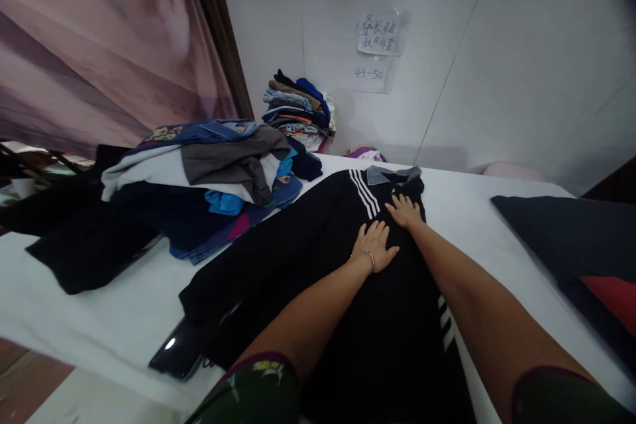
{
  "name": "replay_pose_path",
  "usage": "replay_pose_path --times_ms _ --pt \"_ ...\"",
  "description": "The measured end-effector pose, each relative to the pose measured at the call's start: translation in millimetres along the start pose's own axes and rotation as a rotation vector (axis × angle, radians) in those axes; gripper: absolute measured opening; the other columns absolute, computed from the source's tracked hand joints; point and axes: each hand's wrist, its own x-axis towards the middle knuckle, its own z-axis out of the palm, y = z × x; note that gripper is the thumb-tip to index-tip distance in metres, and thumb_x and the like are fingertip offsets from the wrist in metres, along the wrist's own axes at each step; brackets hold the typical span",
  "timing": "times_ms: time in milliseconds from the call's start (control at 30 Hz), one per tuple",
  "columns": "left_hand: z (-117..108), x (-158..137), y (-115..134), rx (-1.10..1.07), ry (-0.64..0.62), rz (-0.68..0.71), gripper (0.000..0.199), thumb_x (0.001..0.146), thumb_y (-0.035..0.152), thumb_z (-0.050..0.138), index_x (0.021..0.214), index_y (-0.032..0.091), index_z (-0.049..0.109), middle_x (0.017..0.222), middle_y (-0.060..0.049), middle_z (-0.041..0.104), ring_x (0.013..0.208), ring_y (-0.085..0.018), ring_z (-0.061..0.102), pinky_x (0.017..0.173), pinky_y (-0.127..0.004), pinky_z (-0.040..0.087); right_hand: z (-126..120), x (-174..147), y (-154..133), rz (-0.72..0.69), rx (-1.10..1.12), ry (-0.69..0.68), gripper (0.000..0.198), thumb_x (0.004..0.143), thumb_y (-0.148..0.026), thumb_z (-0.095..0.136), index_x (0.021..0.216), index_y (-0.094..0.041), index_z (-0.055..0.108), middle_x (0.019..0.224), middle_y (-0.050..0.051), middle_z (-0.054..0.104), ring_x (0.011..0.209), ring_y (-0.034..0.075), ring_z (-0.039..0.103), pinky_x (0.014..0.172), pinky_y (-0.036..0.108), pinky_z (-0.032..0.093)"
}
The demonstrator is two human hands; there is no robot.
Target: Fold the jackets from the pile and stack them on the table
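A black long-sleeved jacket with white stripes and a grey-blue collar lies spread on the white table. My left hand, with a bracelet at the wrist, rests flat on its upper body, fingers spread. Just beyond it and to the right, my right hand lies on the chest near the collar, its fingers also apart. One sleeve stretches toward the lower left. Partly under that sleeve's end is a dark, shiny phone. The jacket's lower part runs out of view beneath my arms.
A loose heap of clothes lies at the left. Against the wall stands a pile of folded clothes. Dark fabric with a red part sits at the right. Paper signs hang on the wall, and a pink curtain hangs at the left.
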Motion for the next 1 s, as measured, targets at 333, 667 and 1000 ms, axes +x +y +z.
replay_pose_path --times_ms 333,667,1000 --pt "-19 -2 -7 -0.061 0.046 -0.015 0.046 0.087 0.053 0.042 0.123 0.028 0.059 0.143 0.002 0.045 0.133 -0.019 0.035 0.112 -0.035 0.026 7 -97 -11 -0.107 -0.025 -0.03 0.057 0.097 -0.047 0.018 0.146 -0.021 0.029 0.154 0.01 0.021 0.142 0.025 0.016 0.112 0.047 0.016" --pt "-80 -17 -127 0.193 0.16 -0.548 0.04 0.09 0.032 0.037 0.114 0.015 0.063 0.132 -0.016 0.051 0.123 -0.03 0.043 0.098 -0.045 0.038 14 -136 -15 -0.19 -0.011 0.043 0.066 0.093 -0.057 0.023 0.146 -0.019 0.03 0.154 0.012 0.022 0.142 0.028 0.015 0.112 0.049 0.014" --pt "-81 -21 -162 0.315 0.163 -0.618 0.046 0.091 0.041 0.032 0.123 0.019 0.057 0.149 -0.01 0.034 0.136 -0.027 0.027 0.108 -0.045 0.024 17 -134 -13 -0.195 0.011 0.05 0.068 0.092 -0.06 0.023 0.146 -0.02 0.029 0.154 0.012 0.022 0.142 0.028 0.014 0.112 0.05 0.013"
